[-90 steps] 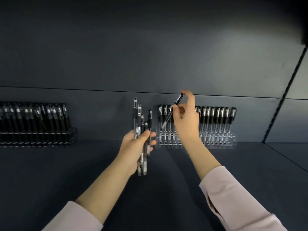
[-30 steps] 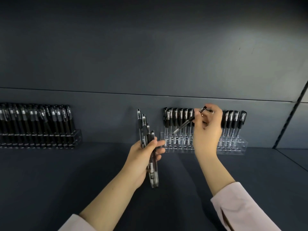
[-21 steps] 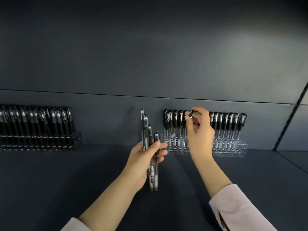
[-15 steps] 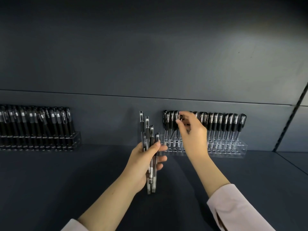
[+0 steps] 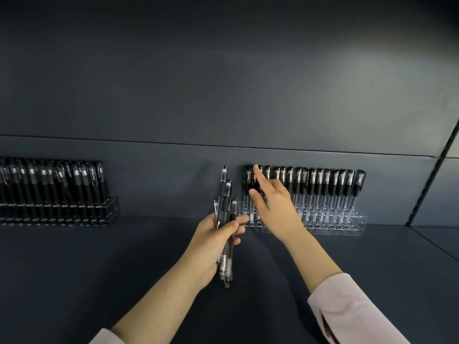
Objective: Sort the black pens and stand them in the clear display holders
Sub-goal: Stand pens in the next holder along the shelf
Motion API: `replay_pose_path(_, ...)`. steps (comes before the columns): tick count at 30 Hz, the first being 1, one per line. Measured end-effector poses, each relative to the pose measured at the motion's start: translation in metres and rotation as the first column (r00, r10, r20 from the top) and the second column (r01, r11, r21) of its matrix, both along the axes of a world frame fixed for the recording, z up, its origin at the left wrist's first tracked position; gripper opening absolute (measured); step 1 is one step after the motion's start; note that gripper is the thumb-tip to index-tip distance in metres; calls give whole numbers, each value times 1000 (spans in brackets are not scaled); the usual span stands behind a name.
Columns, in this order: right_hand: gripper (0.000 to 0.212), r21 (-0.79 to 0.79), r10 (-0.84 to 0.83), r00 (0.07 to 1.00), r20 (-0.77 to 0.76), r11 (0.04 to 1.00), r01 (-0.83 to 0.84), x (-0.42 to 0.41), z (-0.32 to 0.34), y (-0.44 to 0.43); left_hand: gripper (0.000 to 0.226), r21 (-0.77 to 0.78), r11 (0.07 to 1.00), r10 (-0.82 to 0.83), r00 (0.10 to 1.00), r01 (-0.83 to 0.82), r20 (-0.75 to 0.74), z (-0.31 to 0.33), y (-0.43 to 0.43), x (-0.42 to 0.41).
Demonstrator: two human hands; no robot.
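My left hand [image 5: 215, 242] grips a bundle of black pens [image 5: 225, 219], held upright above the dark shelf. My right hand [image 5: 274, 207] is stretched out in front of the clear display holder [image 5: 347, 220], fingers straight, forefinger tip touching the caps of the standing pens [image 5: 323, 184] near the row's left end. It holds nothing. The holder stands against the back wall with a full-looking row of black-capped pens. My right hand hides the lower left part of that row.
A second clear holder [image 5: 109, 212] packed with several black pens stands at the far left against the wall. The dark shelf surface [image 5: 99, 269] spreads in front. A vertical slotted rail [image 5: 437, 160] runs along the right wall.
My right hand moved left along the row with a pen and no longer holds it; the fingers have straightened. My left hand with the bundle stayed nearly still.
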State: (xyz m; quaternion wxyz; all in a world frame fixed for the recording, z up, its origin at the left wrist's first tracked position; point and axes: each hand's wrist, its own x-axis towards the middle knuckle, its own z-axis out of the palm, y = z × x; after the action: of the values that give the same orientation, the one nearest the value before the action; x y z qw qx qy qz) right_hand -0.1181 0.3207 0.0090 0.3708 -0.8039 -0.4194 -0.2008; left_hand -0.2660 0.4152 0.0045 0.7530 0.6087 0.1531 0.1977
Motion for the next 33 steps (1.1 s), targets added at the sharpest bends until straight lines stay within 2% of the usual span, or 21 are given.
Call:
replay_pose_path(5, 50, 143, 10, 1000, 15, 990, -12, 0, 2, -2, 16, -37, 999, 18, 998, -16, 54, 3, 4, -1)
replay_pose_path(9, 36, 272, 15, 998, -62, 962, 3, -10, 13, -3, 17, -113, 994, 9, 995, 3, 99, 5, 5, -2)
replay_pose_path(11, 25, 302, 44, 988, -151, 953, 4, -17, 20, -6, 17, -131, 991, 1, 994, 14, 110, 6, 3, -3)
replay_pose_path(14, 22, 326, 218, 900, -378, 941, -91, -31, 31, -11, 16, -118, 992, -25, 996, 36, 91, 8, 1, -5)
replay_pose_path(17, 13, 360, 364, 785, -501, 913, -193, -40, 37, -12, 18, -81, 995, -44, 996, 50, 79, 10, 0, -5)
replay_pose_path(19, 10, 365, 379, 752, -540, 910, -197, -42, 38, -10, 19, -78, 995, -62, 995, 67, 75, 11, -1, -5)
replay_pose_path(24, 22, 372, 402, 640, -655, 909, -191, -45, 39, -11, 21, -48, 992, -111, 993, 113, 43, 11, -5, -5)
replay_pose_path(27, 21, 354, 371, 632, -680, 922, -159, -41, 38, -13, 22, -50, 991, -123, 992, 124, 30, 11, -5, -4)
replay_pose_path(31, 20, 358, 404, 547, -734, 913, -194, -39, 37, -14, 22, -50, 985, -167, 986, 168, 13, 10, -6, -4)
replay_pose_path(33, 19, 393, 416, 553, -722, 904, -168, -40, 37, -15, 23, -69, 979, -193, 981, 193, 19, 11, -6, -4)
